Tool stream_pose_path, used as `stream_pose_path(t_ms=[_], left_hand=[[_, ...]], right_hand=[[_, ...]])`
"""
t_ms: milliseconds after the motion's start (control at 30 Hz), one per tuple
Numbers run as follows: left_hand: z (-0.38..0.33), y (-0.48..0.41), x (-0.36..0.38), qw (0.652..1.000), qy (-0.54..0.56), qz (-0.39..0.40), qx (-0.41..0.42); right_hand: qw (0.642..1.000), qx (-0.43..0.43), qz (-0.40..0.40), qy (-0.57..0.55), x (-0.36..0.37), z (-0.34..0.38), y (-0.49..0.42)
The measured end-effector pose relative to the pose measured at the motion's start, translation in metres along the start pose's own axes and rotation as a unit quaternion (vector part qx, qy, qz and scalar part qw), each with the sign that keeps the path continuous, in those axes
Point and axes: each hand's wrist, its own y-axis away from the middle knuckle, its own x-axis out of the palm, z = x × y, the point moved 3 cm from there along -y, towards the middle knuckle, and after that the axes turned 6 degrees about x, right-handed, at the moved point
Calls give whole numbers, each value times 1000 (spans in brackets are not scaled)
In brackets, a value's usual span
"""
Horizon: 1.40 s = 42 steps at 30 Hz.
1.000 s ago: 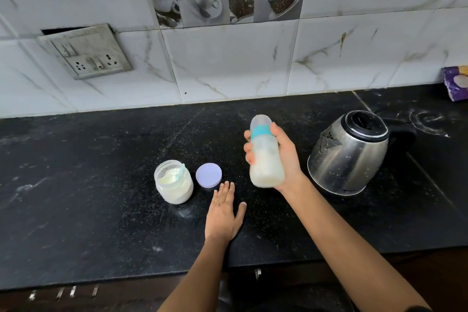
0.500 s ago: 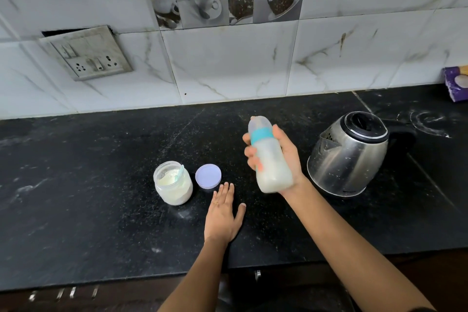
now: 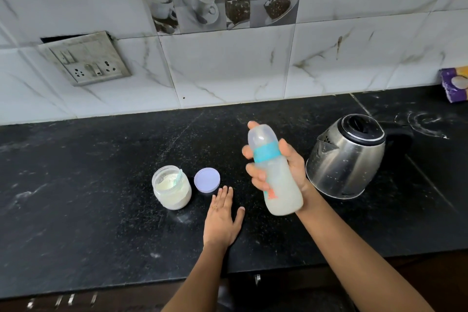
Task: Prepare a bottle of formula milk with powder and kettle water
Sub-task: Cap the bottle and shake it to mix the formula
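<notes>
1. The right hand (image 3: 291, 172) holds the bottle (image 3: 274, 172) above the bench (image 3: 101, 210), grip clenched around its middle.
2. The bottle is capped, tilted with its top to the left, and contains cloudy white liquid.
3. The left hand (image 3: 222, 220) lies flat on the bench, grip released, grasping nothing.
4. The open powder jar (image 3: 172, 187) stands left of its lid (image 3: 207, 181).
5. The kettle (image 3: 347, 157) stands just right of the bottle, lid closed.
</notes>
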Motion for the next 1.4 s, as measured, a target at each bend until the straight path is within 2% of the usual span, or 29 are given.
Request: stream_pose_path(t_ms=[100, 133, 200, 267, 333, 400, 467, 567, 600, 667, 733, 800, 900, 967, 1033, 1167, 1300, 1400], left_hand=[[-1, 0, 0, 1000, 4, -2, -3], [-1, 0, -1, 1000, 7, -2, -4], [-1, 0, -1, 1000, 8, -2, -6], [0, 0, -1, 1000, 4, -1, -5], [-1, 0, 0, 1000, 0, -1, -3], [-1, 0, -1, 1000, -2, -2, -2], [0, 0, -2, 1000, 0, -1, -3], [1, 0, 0, 1000, 0, 1, -2], [1, 0, 0, 1000, -1, 1, 0], [1, 0, 0, 1000, -4, -1, 0], [1, 0, 0, 1000, -6, 1, 0], [1, 0, 0, 1000, -6, -1, 0], [1, -1, 1, 1000, -10, 0, 4], [1, -1, -1, 1000, -10, -2, 2], [1, -1, -1, 1000, -7, 0, 2], [0, 0, 0, 1000, -3, -2, 2], [0, 0, -1, 1000, -6, -1, 0], [0, 0, 0, 1000, -4, -1, 2]], right_hand=[[994, -26, -97, -34, -1, 3, -6], [993, -14, -102, -56, -6, 3, -7], [997, 36, -44, -44, -6, 0, -6], [999, 31, -13, 13, -7, -3, 0], [998, 22, -40, 31, -5, -3, -2], [995, 2, -97, -33, -11, -3, -3], [997, 25, -41, -64, -13, -5, -3], [1000, 22, -7, -3, -12, -7, 1], [1000, 15, -22, 10, -12, -7, 0], [995, -8, -88, -47, -14, -5, -1], [993, 17, -53, -104, -19, -6, -3], [997, 35, -26, -61, -18, -8, -2], [998, 0, -58, -30, -15, -4, -6], [988, -14, -102, -112, -21, -3, -8], [984, 12, -70, -162, -26, -4, -9], [999, 19, -24, -42, -24, -6, -4], [984, -1, -84, -159, -35, -5, -6], [994, 13, -61, -84, -32, -8, -3]])
